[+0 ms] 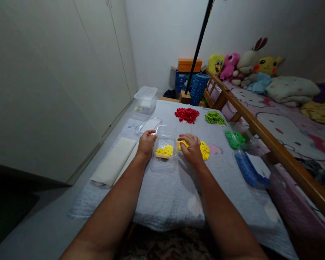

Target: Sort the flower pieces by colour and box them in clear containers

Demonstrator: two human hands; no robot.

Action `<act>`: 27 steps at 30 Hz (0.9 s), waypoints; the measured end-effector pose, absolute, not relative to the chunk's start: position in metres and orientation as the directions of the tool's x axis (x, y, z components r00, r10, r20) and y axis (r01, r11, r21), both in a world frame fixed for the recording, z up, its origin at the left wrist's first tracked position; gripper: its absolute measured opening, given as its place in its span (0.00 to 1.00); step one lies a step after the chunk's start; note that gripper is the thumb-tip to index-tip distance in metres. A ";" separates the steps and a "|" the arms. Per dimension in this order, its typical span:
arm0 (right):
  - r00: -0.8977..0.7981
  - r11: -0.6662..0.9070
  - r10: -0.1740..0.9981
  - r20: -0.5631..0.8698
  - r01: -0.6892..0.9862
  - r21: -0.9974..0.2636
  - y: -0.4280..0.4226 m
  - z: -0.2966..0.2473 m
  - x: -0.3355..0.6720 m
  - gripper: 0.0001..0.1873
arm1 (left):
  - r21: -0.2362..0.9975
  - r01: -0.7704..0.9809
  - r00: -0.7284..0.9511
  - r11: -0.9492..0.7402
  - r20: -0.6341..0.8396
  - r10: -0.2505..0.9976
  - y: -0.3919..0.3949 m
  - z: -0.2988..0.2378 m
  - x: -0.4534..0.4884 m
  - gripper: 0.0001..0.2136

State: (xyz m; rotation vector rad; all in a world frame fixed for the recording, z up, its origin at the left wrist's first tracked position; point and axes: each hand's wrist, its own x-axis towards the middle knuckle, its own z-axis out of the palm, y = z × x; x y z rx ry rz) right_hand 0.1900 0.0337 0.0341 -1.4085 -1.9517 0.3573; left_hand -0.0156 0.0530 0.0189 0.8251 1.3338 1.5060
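A clear plastic container [165,141] stands before me with small yellow pieces [164,151] in its bottom. My left hand [146,144] grips its left side, thumb and fingers at the rim. To the right of the container, my right hand [191,147] is curled over more yellow pieces, some showing between thumb and forefinger. Its fingertips are close to the container's right wall; whether they touch it I cannot tell. The rest of that yellow pile [205,150] lies on the cloth by the right hand.
Red pieces [187,115] and light green pieces [214,118] lie in piles farther back. At right are clear containers of green pieces [234,139] and blue pieces [249,169]. Folded beige cloth [115,160], a clear lid [148,125] and stacked tubs [146,97] are left. A wooden bed rail [260,128] borders the right.
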 end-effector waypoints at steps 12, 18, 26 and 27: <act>-0.107 0.194 0.954 0.279 0.931 -0.308 0.041 0.015 0.203 0.15 | 0.974 -0.222 -0.334 0.035 -0.110 0.936 0.053 0.019 -0.015 0.19; -0.112 0.206 0.952 0.286 0.923 -0.324 0.040 0.014 0.199 0.15 | 0.973 -0.227 -0.338 0.035 -0.113 0.934 0.054 0.017 -0.016 0.19; -0.042 0.156 0.961 0.275 0.899 -0.410 0.045 0.018 0.203 0.06 | 0.975 -0.220 -0.350 0.030 -0.107 0.931 0.055 0.016 -0.016 0.18; -0.033 0.148 0.962 0.271 0.896 -0.418 0.045 0.018 0.203 0.05 | 0.975 -0.219 -0.349 0.031 -0.108 0.931 0.055 0.016 -0.016 0.18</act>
